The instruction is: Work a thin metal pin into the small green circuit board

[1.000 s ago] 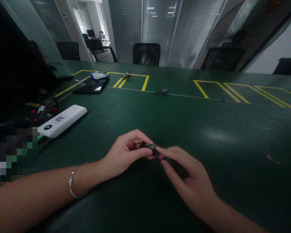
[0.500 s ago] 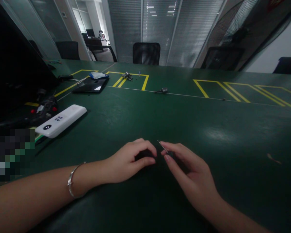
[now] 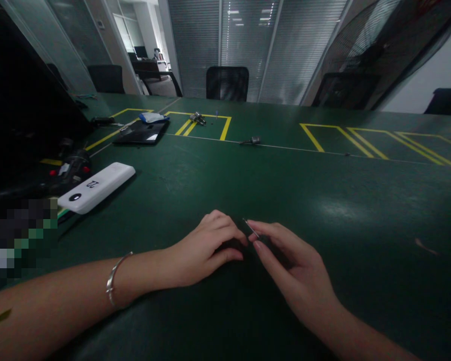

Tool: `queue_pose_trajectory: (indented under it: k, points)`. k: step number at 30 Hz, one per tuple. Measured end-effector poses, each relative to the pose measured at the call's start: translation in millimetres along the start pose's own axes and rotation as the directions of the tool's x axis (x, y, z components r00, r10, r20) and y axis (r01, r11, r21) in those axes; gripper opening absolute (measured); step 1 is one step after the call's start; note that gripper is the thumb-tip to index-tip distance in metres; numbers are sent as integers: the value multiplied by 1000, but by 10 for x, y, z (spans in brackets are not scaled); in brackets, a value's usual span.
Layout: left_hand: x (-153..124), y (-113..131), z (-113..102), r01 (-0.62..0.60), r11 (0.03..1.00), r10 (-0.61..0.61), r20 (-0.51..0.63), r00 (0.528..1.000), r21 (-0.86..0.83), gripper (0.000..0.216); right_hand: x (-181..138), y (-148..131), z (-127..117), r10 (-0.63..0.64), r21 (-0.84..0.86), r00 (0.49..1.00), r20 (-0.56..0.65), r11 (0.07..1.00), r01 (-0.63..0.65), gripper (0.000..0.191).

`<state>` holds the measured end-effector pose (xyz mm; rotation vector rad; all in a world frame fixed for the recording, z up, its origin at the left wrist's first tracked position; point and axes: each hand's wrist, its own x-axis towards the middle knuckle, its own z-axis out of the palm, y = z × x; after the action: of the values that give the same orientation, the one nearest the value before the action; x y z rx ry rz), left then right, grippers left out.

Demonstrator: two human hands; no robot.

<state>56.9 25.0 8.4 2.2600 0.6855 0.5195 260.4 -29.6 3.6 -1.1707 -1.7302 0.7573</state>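
Between the thumb and fingers of my right hand (image 3: 300,263) is a thin, straight, silvery metal piece (image 3: 251,228), slanting up to the left; it is too small to tell its kind. My left hand (image 3: 205,250) rests low over the green table (image 3: 225,180), just left of it. Its fingers are bent, with a gap between thumb and forefinger and nothing visible between them. The left fingertips come close to the right fingers; whether they touch is unclear. A silvery bracelet (image 3: 110,281) circles my left wrist.
To the left lies a white, rounded oblong device (image 3: 97,188) marked 22, beside a dark item with red knobs (image 3: 73,165). Farther back are a black flat tablet-like thing (image 3: 141,133), a blue-white packet (image 3: 153,117), metal parts (image 3: 198,118) and a small dark-handled piece (image 3: 253,141).
My left hand has moved slightly right, its fingers lowering toward the right hand. The right hand keeps its hold on the thin metal piece, nearly unmoved.
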Motion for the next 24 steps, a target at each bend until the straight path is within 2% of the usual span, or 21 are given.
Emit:
queue_pose_trajectory:
  k: [10,15,21,24]
  points:
    - [-18,-29,11,15,1000,-15,-19,1000,12,36,17,28,14,63,3,997,46,998,-63,27]
    - [-17,4,7,46,999,-45,-53,998,14,35,4,25,17,89,-117,988,124,990,-74,25]
    - [-7,2,4,38,989,-35,-23,999,140,62,-32,-18,45,170,-298,959,225,949,-99,30]
    - [-9,-18,14,46,982,-44,-11,999,185,52,-28,-44,57,177,-350,947,269,934,-76,33]
